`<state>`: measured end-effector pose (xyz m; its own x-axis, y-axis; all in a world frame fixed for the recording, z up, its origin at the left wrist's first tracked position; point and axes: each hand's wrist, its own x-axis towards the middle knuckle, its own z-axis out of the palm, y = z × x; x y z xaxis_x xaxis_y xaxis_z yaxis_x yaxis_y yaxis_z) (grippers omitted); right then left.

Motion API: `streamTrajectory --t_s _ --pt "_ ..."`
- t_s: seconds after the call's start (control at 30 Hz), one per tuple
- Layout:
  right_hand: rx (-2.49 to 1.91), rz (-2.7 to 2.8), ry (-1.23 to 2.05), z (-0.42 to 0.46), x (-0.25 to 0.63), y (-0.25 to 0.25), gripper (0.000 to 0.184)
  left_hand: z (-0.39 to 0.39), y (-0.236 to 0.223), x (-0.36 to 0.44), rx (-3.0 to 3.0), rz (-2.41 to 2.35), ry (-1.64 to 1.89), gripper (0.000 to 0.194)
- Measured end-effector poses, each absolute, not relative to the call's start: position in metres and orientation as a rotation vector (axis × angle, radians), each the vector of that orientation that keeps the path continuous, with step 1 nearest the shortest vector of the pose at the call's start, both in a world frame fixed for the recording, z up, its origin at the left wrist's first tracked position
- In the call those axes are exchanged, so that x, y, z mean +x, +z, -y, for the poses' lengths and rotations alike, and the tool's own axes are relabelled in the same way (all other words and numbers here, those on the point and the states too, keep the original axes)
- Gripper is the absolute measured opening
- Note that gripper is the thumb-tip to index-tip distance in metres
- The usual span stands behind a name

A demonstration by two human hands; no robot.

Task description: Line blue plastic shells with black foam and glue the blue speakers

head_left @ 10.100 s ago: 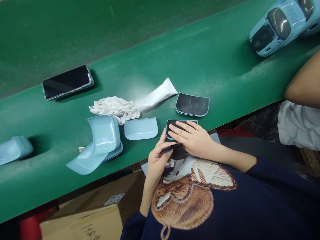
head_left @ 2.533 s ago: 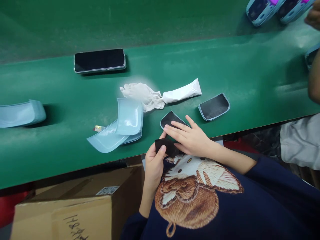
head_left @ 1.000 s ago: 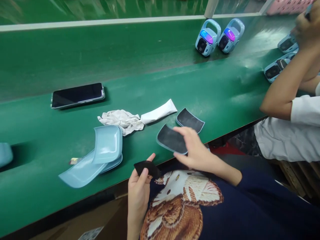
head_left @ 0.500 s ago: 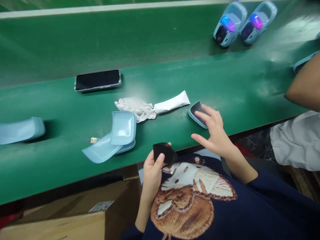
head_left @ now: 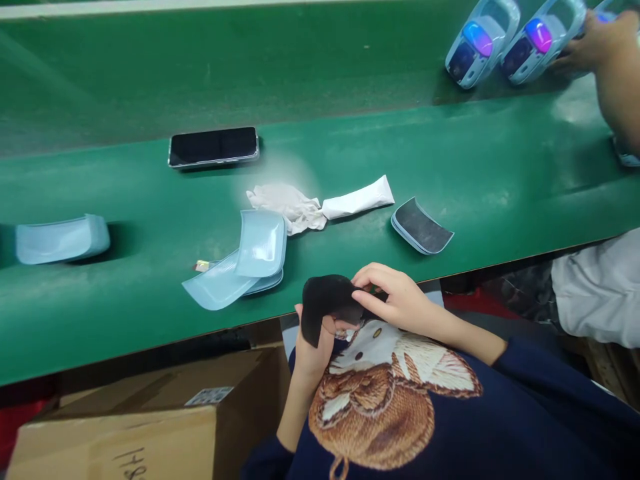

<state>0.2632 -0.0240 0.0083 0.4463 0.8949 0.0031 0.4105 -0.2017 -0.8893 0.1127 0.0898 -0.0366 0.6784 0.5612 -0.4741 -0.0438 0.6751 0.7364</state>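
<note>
My left hand holds a black flexible piece just off the near edge of the green belt. My right hand pinches the right side of the same black piece with thumb and fingers. To the right on the belt lies a small stack of light blue panels with dark faces, apart from both hands. Left of my hands rest several light blue plastic shells, one tipped up on the others.
A phone lies farther back. A crumpled white cloth and a white tube sit mid-belt. Another blue shell is at far left. Two blue toy devices stand far right under another person's hand. A cardboard box is below.
My right hand set the dark-faced panel onto the other one at the right, then came back to the black piece. The piece now hangs unfolded between both hands.
</note>
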Motion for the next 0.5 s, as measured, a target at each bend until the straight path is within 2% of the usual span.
streamTrajectory --t_s 0.1,0.23,0.3,0.5 --pt "-1.825 1.029 0.639 0.024 0.264 0.008 0.011 -0.091 -0.033 0.114 0.702 -0.624 0.277 0.084" --pt "-1.826 1.066 0.621 0.025 0.271 0.011 0.009 -0.095 -0.031 0.109 0.733 -0.625 0.328 0.089" --pt "-1.828 1.173 0.662 0.027 0.278 0.015 0.008 -0.100 -0.030 0.105 0.784 -0.690 0.359 0.083" --pt "-1.818 1.467 0.688 0.016 0.291 0.033 0.009 -0.117 -0.020 0.095 1.031 -0.840 0.265 0.043"
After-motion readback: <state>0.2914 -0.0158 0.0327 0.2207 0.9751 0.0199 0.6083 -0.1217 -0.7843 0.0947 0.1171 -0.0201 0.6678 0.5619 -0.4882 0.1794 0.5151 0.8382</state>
